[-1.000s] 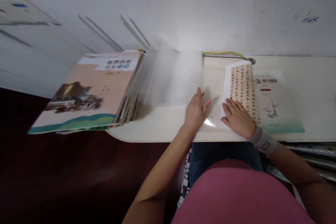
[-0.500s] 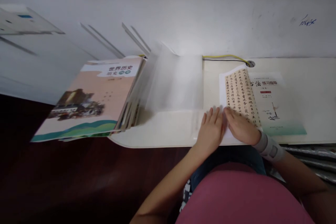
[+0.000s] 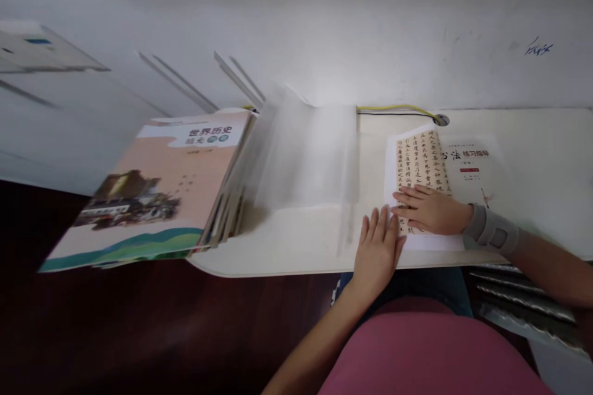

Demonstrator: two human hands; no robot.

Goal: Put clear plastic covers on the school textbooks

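Note:
A calligraphy booklet [image 3: 466, 166] lies on the table near its front edge, its pale cover carrying Chinese lettering. Over its left part is a page with columns of brush characters [image 3: 417, 154]. My right hand [image 3: 430, 208], with a grey band at the wrist, rests flat on that page, fingers spread and pointing left. At the page's lower left edge, my left hand [image 3: 377, 253] lies flat with its fingers extended; the fingertips point away from me. Neither hand grips anything.
Left of the hands are translucent plastic sheets [image 3: 310, 154]. A stack of books [image 3: 162, 191] with a pink history cover sits at the table's left end. Yellow and black cables [image 3: 393, 109] run along the wall to a hole [image 3: 442, 119] in the white table [image 3: 287, 241].
My right hand has slid up and right from the page's lower edge, spreading flat across the characters. My left hand stays beside the page edge. The view has tilted slightly.

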